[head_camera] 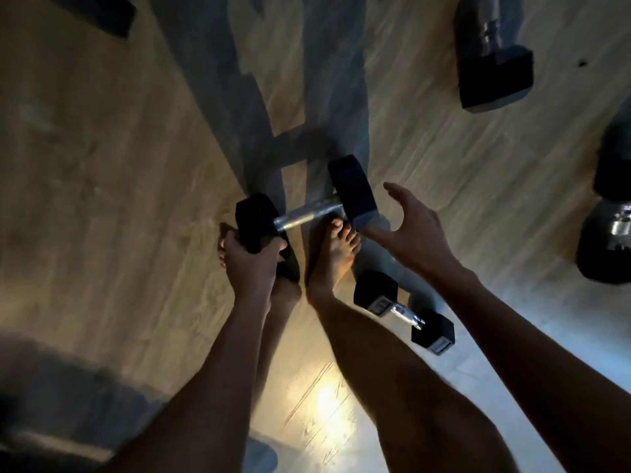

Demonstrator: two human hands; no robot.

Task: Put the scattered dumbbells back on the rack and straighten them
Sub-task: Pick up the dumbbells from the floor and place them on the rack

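Left hand [247, 259] grips dumbbell [305, 206], right hand [411, 230] spread

Held dumbbell [307, 213] with matt black rubber-like heads and a dull grey metal handle, pale wood-grain floor [102, 165] under it with a soft sheen, small dumbbell [403, 310] below-right of it, bright chrome handle, matt black heads.

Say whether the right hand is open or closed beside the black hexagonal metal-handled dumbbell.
Open. The right hand has spread fingers holding nothing; the left hand grips the black hexagonal dumbbell.
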